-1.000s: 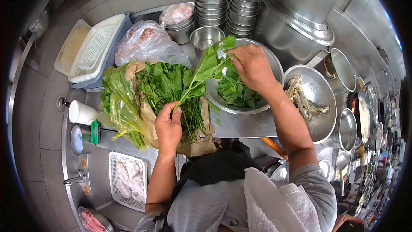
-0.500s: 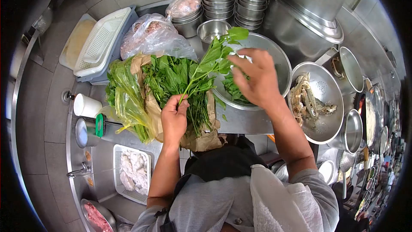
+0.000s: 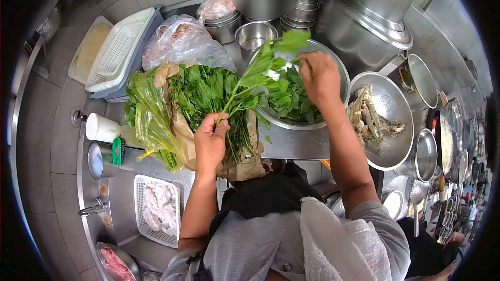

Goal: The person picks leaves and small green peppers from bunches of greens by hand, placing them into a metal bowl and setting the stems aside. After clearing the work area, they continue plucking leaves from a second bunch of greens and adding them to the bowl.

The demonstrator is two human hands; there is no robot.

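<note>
Pinched between the thumb and fingers of my left hand (image 3: 209, 143) is the lower stem of a leafy green sprig (image 3: 255, 77), which slants up and right, its top blurred. My right hand (image 3: 320, 75) is over the far right part of a large metal bowl (image 3: 338, 65), its fingertips drawn together near the sprig's upper leaves. Whether a leaf is in those fingertips cannot be made out. Loose green leaves (image 3: 291, 99) lie in the bowl. Just beyond my left hand, a heap of leafy greens (image 3: 205, 91) rests on brown paper (image 3: 242, 169).
A yellowish plastic bag of greens (image 3: 159, 125) lies left of the heap. On the right, a metal colander (image 3: 385, 151) holds fish pieces (image 3: 372, 119). A clear bag of meat (image 3: 182, 47), stacked metal pots and a large lidded pot (image 3: 349, 31) stand behind. A white basket (image 3: 140, 213) sits in the sink.
My right hand's fingers have gone from spread to drawn together, beside the sprig's top. More of the leaves in the bowl show. My left hand keeps its hold on the stem.
</note>
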